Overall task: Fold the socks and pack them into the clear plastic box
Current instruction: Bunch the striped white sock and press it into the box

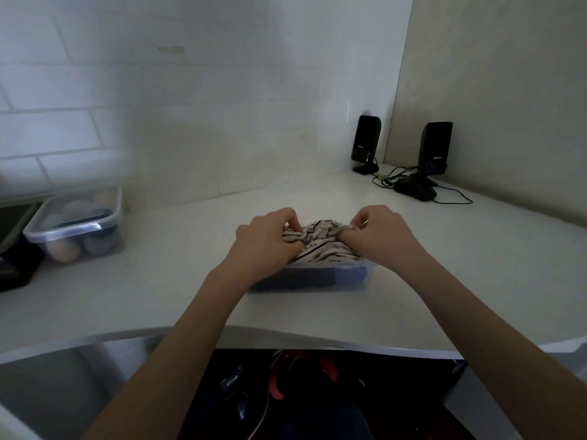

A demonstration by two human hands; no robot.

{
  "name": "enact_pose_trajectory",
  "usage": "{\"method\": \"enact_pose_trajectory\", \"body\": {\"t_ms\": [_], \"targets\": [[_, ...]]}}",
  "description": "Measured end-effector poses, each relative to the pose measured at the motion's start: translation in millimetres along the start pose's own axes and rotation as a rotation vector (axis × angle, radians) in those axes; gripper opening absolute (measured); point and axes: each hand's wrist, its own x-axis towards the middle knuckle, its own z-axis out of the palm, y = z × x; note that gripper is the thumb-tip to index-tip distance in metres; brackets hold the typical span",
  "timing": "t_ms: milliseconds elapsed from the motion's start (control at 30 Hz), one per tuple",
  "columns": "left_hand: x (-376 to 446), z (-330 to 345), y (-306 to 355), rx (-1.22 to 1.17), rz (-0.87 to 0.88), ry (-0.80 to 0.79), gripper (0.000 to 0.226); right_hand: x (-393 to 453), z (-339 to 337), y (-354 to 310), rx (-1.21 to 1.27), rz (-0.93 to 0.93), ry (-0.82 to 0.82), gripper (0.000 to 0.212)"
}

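Both forearms reach forward over the white desk (165,281), the left hand (263,241) and right hand (379,231) with fingers curled, gripping the striped socks (320,246) heaped in the clear plastic box (311,276); speaker (435,154) lettering is unreadable.

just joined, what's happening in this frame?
A person is packing socks. Both hands, left hand and right hand, pinch a light patterned sock bundle sitting on top of the clear plastic box on the white counter. Dark items already show inside the box. A second lidded container holding rolled items sits at far left.
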Motion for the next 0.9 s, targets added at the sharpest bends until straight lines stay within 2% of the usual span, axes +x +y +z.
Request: {"method": "enact_pose_trajectory", "body": {"t_ms": [100,233,300,433,533,633,767,900], "targets": [[7.2,-2.4,-1.8,0.17,0.016,-0.02,0.01,-0.4,2.4,-4.5,-0.18,-0.044,-0.046,0.018],[18.1,-4.0,-5.3,0.228,0.08,-0.124,0.007,2.2,0.3,-3.7,-0.32,-0.201,-0.066,0.019],[21.1,-5.0,-5.1,0.244,0.177,-0.131,0.009,3.4,-2.0,-2.5,-0.33,-0.307,-0.073,0.023],[22.1,-8.9,-0.8,0.289,0.416,-0.016,0.01,8.6,-1.8,-4.6,-0.386,-0.448,-0.19,0.043],[21.9,-9.1,1.1,0.233,0.404,-0.098,0.013,13.0,-4.1,-8.2,-0.545,-0.445,-0.245,0.047],[22.0,-11.6,-2.9,0.197,0.377,-0.195,0.02,14.5,-9.3,-9.8,-0.655,-0.403,-0.278,0.038],[23.4,-19.1,-3.2,0.255,0.341,-0.338,0.035,13.7,-24.7,-17.5,-0.707,-0.281,-0.484,0.035],[30.1,-18.5,2.0,0.35,0.308,-0.412,0.04,17.4,-33.7,-26.8,-0.737,-0.268,-0.658,0.037]]}}
